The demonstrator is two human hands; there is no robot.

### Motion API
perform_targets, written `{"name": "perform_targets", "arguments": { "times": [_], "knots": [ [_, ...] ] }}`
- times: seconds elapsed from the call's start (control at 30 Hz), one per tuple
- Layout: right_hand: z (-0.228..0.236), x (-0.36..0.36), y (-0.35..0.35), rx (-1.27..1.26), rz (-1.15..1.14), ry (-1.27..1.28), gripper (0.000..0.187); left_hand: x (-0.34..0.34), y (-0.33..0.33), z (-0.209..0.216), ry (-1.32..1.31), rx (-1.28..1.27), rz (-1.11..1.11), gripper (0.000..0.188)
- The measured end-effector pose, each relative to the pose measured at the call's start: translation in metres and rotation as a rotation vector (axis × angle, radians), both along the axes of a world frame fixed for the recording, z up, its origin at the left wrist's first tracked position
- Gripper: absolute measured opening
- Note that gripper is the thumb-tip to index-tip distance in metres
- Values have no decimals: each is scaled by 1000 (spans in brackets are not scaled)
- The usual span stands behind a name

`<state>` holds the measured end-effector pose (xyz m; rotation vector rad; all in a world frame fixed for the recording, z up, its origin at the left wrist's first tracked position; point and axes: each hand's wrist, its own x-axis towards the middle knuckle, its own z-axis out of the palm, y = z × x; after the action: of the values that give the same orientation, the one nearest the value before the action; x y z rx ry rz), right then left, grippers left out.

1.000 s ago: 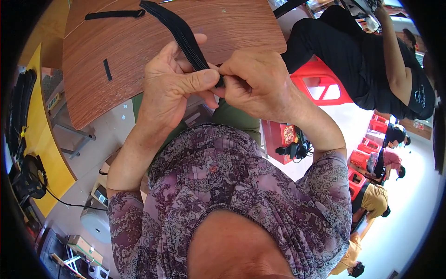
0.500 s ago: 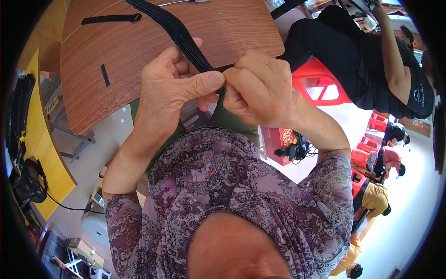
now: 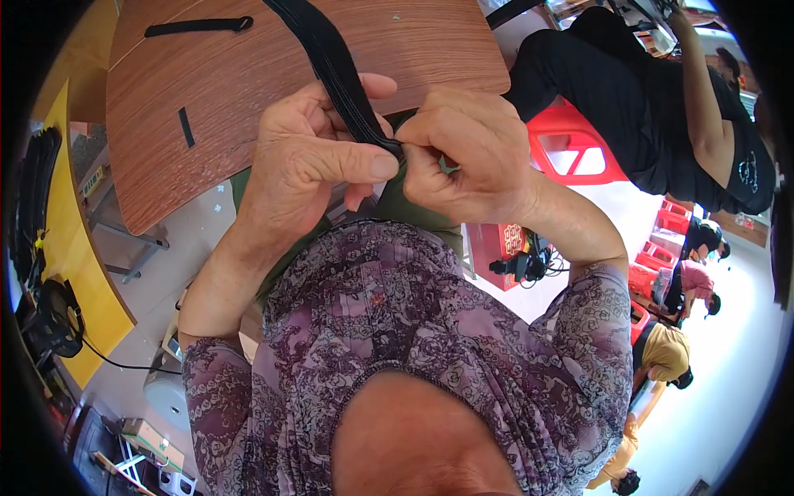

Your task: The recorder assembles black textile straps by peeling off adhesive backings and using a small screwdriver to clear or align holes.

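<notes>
A long black stitched strap [image 3: 332, 66] runs from the far edge of the wooden table down to my hands. My left hand [image 3: 310, 153] is closed around its lower part, the thumb pressing along its near end. With thumb and forefinger pinched, my right hand [image 3: 467, 153] grips the strap's end, close to the left thumb tip. The exact end is partly hidden by the fingers. On the table lie a black strip with a looped end [image 3: 198, 26] and a short black piece [image 3: 186, 128].
The wooden table [image 3: 223, 91] spreads ahead of me. At left, a yellow board [image 3: 78, 273] carries black strips and a small fan [image 3: 62, 318]. A red stool [image 3: 571, 145] stands at right beside a person in black [image 3: 628, 107]. Further people sit behind.
The strap's upper part has shifted right and bends more near my hands. My right thumb and forefinger now show a gap behind the pinch. The pen at the table's far edge is out of sight.
</notes>
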<state>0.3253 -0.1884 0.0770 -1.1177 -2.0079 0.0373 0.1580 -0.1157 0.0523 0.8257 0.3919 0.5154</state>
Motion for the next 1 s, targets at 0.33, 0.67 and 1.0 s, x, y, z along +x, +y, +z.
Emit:
{"name": "perform_targets", "arguments": {
  "times": [0.33,0.67,1.0],
  "knots": [
    [0,2,-2,-316,-32,236,12,4,-2,-8,-64,-109,-31,54],
    [-6,3,-3,-72,-62,32,19,3,-5,-9,-26,-36,63,51],
    [-15,0,-1,210,-62,-197,24,3,-5,-5,-19,-83,99,48]
  ]
}}
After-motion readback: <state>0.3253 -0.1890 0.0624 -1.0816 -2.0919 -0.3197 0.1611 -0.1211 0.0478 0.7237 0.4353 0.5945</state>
